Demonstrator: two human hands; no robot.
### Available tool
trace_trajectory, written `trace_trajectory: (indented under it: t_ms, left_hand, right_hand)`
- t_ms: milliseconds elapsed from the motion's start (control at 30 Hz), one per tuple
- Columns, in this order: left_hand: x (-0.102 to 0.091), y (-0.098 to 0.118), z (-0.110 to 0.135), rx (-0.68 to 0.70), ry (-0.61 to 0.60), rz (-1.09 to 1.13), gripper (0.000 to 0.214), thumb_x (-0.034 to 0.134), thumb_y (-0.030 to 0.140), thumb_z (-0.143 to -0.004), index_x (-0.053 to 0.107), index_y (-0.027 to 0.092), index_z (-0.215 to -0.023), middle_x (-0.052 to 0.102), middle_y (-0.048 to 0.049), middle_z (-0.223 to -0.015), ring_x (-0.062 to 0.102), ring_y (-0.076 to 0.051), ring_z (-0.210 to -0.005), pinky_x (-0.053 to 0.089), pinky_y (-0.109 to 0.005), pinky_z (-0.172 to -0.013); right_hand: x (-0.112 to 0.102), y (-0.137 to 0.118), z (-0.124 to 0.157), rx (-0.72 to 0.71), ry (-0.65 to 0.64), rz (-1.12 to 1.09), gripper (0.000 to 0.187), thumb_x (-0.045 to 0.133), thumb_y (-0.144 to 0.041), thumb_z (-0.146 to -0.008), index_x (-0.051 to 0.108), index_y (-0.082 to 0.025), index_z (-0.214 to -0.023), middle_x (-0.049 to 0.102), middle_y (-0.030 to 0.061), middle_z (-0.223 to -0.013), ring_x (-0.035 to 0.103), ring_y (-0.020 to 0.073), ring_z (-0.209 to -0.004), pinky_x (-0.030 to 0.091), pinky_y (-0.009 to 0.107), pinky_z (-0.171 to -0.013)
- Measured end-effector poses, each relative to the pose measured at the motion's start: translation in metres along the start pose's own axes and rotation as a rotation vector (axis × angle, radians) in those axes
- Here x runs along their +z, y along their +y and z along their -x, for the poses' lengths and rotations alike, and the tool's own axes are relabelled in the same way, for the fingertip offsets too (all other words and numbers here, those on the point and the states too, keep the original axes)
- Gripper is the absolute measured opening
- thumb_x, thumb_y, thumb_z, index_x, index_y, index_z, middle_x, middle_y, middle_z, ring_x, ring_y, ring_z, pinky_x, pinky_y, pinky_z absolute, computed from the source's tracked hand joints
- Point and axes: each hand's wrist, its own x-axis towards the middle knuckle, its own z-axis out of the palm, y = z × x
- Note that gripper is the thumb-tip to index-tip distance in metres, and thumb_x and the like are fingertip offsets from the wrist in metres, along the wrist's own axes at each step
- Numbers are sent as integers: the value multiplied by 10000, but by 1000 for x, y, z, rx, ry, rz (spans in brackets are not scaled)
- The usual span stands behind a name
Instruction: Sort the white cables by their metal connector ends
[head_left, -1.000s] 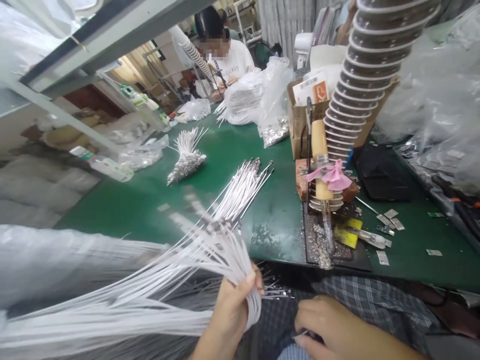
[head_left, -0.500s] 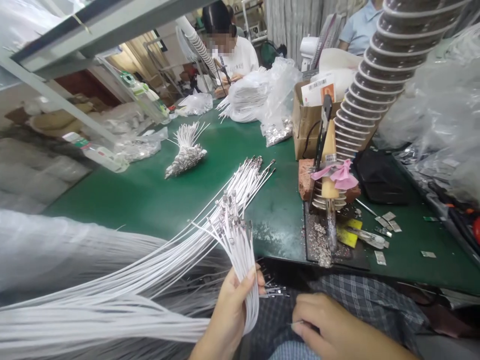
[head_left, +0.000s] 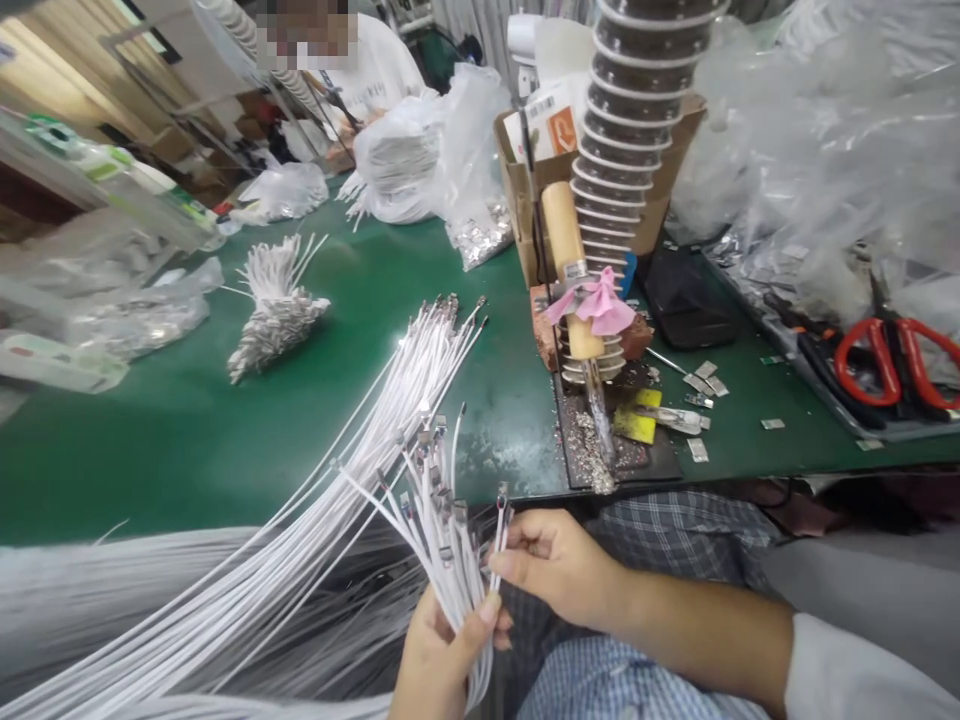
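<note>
My left hand (head_left: 454,645) is closed round a bundle of white cables (head_left: 442,540), whose small metal connectors fan out upward above the thumb. Beside it, my right hand (head_left: 551,560) pinches one or two cables (head_left: 501,525) at the bundle's right side, just below their connector ends. A longer bunch of white cables (head_left: 375,430) stretches from the lower left onto the green table (head_left: 330,270), its connector ends lying near the middle. What the lower fingers of my left hand do is partly hidden.
A wooden-handled soldering iron (head_left: 581,320) with a pink ribbon leans at a brick under a ribbed hose (head_left: 637,110). Red-handled scissors (head_left: 892,365) lie in a tray on the right. A short cable bundle (head_left: 277,320) rests at the left. Another person (head_left: 375,70) sits across.
My right hand has moved from my lap up and left to the bundle and now pinches cable ends. The camera view has swung right, so the table things appear further left.
</note>
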Motion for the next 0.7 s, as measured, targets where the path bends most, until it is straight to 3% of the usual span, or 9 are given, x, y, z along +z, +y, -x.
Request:
trace_trajectory:
  t_ms: [167, 367, 533, 700]
  left_hand:
    - [0, 1, -11, 15, -48, -52, 441, 893, 457, -500, 647, 158, -712, 624, 4, -568, 539, -99, -472, 457, -175, -494]
    - [-11, -7, -24, 6, -56, -68, 413, 890, 410, -522, 664, 165, -766, 648, -13, -676, 582, -135, -602, 505, -194, -580]
    - [-10, -9, -29, -1, -59, 36, 380, 885, 383, -549, 671, 162, -773, 634, -15, -656, 572, -129, -596, 509, -189, -586]
    - [-8, -8, -37, 48, -8, 101, 380, 890, 337, -545, 677, 184, -820, 630, -9, -692, 576, -123, -594, 523, -183, -562]
  right_hand:
    - [-10, -1, 1, -3, 82, 15, 498, 743, -548, -716, 454, -143, -720, 565, 6, -608, 538, 99, -504, 439, 214, -487]
    - [-19, -3, 6, -63, 148, 186, 529, 735, -580, -708, 440, -141, -693, 412, -51, -580, 336, 45, -500, 267, 187, -467]
    - [-20, -4, 11, -103, 26, 208, 474, 604, -600, -822, 457, -152, -766, 458, -18, -633, 405, 89, -555, 359, 244, -555]
    - [-21, -8, 13, -144, 33, 336, 453, 591, -571, -842, 424, -171, -711, 393, -31, -619, 363, 96, -562, 325, 244, -534]
